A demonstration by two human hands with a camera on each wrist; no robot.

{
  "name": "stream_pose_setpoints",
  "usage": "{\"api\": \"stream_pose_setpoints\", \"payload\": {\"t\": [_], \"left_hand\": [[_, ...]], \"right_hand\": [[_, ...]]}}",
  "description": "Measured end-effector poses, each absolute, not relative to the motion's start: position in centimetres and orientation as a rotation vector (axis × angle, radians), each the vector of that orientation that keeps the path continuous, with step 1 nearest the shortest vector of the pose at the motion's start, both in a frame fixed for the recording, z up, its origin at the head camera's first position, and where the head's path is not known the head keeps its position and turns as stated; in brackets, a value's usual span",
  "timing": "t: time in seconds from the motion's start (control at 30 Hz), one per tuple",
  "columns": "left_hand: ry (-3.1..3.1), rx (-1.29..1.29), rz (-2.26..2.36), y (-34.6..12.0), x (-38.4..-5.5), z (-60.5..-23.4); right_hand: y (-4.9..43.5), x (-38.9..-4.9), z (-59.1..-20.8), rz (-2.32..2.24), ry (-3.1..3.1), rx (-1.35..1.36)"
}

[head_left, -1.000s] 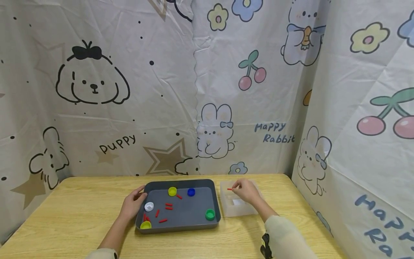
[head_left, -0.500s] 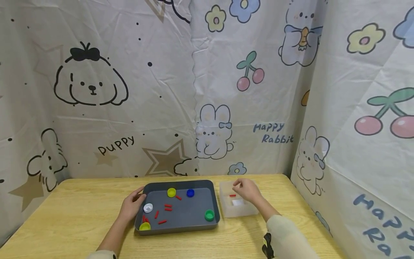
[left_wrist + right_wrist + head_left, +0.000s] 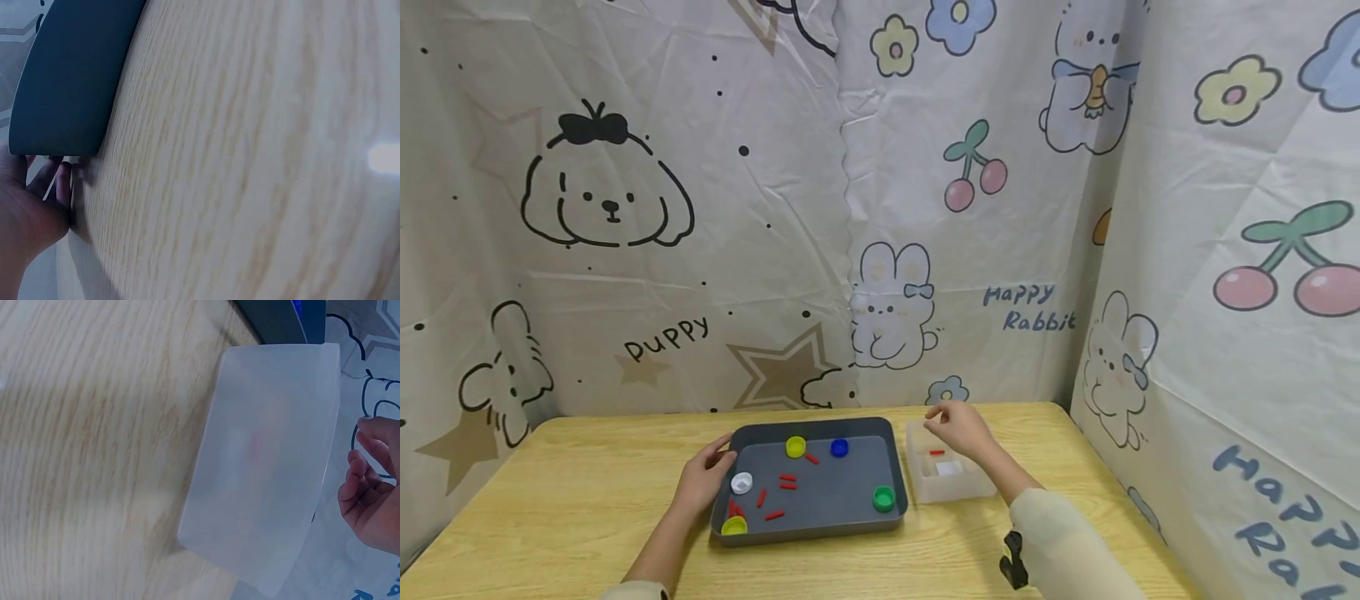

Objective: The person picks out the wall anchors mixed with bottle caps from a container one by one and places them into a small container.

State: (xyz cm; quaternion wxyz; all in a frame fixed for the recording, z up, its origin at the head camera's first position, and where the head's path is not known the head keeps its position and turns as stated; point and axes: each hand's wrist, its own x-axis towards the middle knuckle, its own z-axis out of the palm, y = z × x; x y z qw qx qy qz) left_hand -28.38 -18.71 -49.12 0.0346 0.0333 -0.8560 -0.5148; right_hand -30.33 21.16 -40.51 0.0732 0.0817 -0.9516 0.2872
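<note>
My left hand (image 3: 702, 482) holds the left edge of a dark grey tray (image 3: 842, 467), thumb at the rim; in the left wrist view, its fingers (image 3: 62, 181) meet the tray's end wall. My right hand (image 3: 961, 429) is raised over the back of a translucent plastic box (image 3: 925, 490). Its thumb and fingertips are apart with nothing between them, as the right wrist view shows. A short red stick (image 3: 937, 452) lies inside the box, near a white patch (image 3: 948, 468). Several more red sticks (image 3: 775, 515) are scattered in the tray.
Round caps lie in the tray: yellow (image 3: 795, 447) and blue (image 3: 839, 447) at the back, white (image 3: 741, 482) on the left, another yellow cap (image 3: 734, 525) in the front left corner, green (image 3: 883, 498) on the right. A printed curtain (image 3: 775, 275) hangs behind the wooden table (image 3: 587, 475).
The red stick left my right hand and now lies in the box. That hand has then risen slightly, up and to the left. My left hand stays at the tray.
</note>
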Motion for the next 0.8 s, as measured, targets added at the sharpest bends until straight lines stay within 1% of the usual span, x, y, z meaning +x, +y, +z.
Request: {"api": "stream_pose_setpoints", "payload": {"t": [0.37, 0.8], "left_hand": [[-2.634, 0.103, -1.574, -18.7, -28.4, -49.1], [-2.626, 0.07, -1.557, -18.8, -28.3, -49.2]], "right_hand": [[19.0, -30.4, -39.4, 0.87, -2.827, 0.332], [16.2, -30.7, -39.8, 0.841, -2.852, 0.479]]}}
